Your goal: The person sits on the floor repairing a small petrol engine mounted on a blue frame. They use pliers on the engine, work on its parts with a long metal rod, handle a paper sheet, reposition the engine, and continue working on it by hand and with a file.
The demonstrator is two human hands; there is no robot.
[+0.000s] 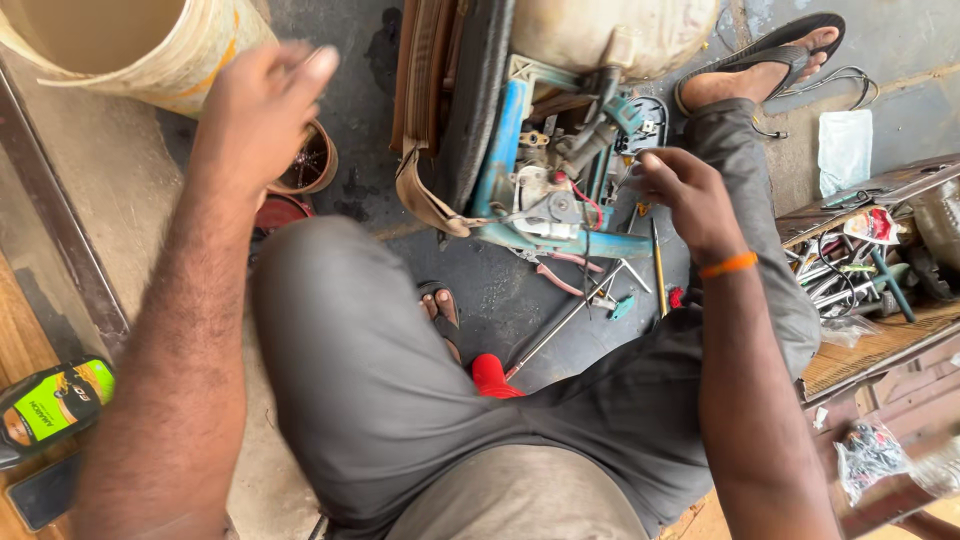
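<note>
**Hands over a stripped-down machine on a workshop floor**

Grey-trousered knees (400, 380) fill the near view, the person sitting low with both forearms stretched forward. Between the legs lies a red-handled tool (492, 378), its long metal shaft running up and away across the dark floor. At the near left edge sits a green and black bottle (55, 408) on wood.

Further out, the right hand (690, 195), an orange band (728, 265) on its wrist, is curled with the fingertips pinched together at a small part of the blue-framed machine (545, 200); what they pinch is too small to make out. Pink-handled pliers (560, 272) lie just below the frame. To the right, a wooden tray (870, 350) holds a jumble of tools.

The left hand (262, 110) is raised and blurred, fingers loosely bent, holding nothing, in front of a pale bucket (150, 50). A small brown pot (312, 162) sits just beside it. Farthest off, a sandalled foot (765, 62) rests by the machine's pale tank (610, 30).
</note>
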